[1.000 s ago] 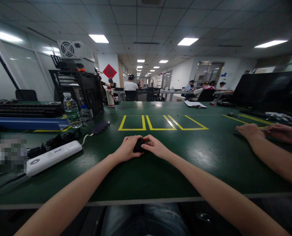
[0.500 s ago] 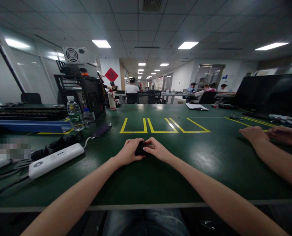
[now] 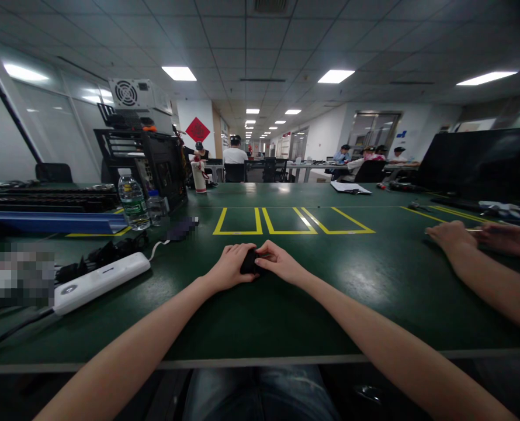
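A small dark, rounded object [image 3: 248, 263] is between my hands, low over the green table [image 3: 260, 327]; its kind is hard to make out. My left hand [image 3: 230, 266] wraps around its left side, fingers over the top and thumb along the near edge. From the right, my right hand [image 3: 276, 260] pinches at the object's edge with thumb and bent fingers. Part of the object is covered by the fingers. Just beyond the hands, yellow tape outlines [image 3: 238, 233] mark the table.
At left are a white power strip [image 3: 102, 283], a water bottle [image 3: 132, 202], a smaller bottle [image 3: 155, 207] and an open computer case [image 3: 167, 164]. Another person's hands [image 3: 457, 238] work at right, near a dark monitor [image 3: 483, 164]. A clipboard [image 3: 350, 187] lies at the back.
Both hands keep their hold on the black object, with only a slight shift of the right fingers. The view has tilted a little.
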{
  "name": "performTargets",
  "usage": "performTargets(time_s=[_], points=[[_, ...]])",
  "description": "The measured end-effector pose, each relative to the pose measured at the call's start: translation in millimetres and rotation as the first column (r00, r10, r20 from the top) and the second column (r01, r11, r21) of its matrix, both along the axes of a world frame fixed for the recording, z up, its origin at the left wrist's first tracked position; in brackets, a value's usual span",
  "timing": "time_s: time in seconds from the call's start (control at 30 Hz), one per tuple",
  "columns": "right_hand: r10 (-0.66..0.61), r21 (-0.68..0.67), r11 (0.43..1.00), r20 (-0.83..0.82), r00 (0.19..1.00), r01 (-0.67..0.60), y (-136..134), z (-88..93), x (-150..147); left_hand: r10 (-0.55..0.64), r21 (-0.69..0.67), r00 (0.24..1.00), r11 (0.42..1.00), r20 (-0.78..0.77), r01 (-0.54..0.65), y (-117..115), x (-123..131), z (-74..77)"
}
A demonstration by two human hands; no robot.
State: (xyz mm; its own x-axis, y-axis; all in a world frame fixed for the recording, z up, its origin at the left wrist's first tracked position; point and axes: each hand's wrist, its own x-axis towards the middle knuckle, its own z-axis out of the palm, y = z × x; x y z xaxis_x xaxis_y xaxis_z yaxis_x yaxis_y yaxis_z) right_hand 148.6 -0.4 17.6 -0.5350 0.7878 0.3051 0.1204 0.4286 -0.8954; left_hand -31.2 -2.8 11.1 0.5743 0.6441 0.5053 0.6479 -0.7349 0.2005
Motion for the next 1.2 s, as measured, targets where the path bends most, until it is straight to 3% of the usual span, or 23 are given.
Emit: performTargets(time_s=[0.2, 0.37, 0.6, 0.87, 1.0, 1.2], points=[[-0.006, -0.083, 0.997, 0.008, 1.0, 0.006, 0.7, -0.8, 1.4, 0.006, -0.008, 1.0, 1.0, -0.008, -0.006, 0.9, 0.3, -0.7], [0.059, -0.023, 0.998, -0.013, 0.998, -0.059, -0.9, -2.8, 3.4, 0.005, -0.004, 1.0, 1.0, -0.004, -0.005, 2.3, 0.3, -2.0], [-0.035, 0.072, 0.997, 0.01, 0.999, 0.034, 2.7, -5.4, 0.6, 0.007, 0.003, 1.0, 1.0, 0.001, -0.007, 4.5, 0.8, -3.5], [-0.006, -0.008, 1.0, 0.04, 0.999, 0.006, 1.9, -4.4, 2.3, 0.01, -0.014, 1.0, 1.0, -0.006, -0.01, 3.3, 0.5, -2.0], [0.045, 0.028, 0.999, 0.041, 0.998, -0.046, -3.1, -2.1, 4.3, 0.018, -0.021, 1.0, 1.0, -0.003, -0.018, 2.9, 0.8, -1.5], [-0.023, 0.076, 0.997, 0.033, 0.999, 0.02, -1.8, -2.4, 2.3, 0.018, -0.031, 1.0, 0.999, -0.004, -0.018, 2.0, 1.0, 0.0]])
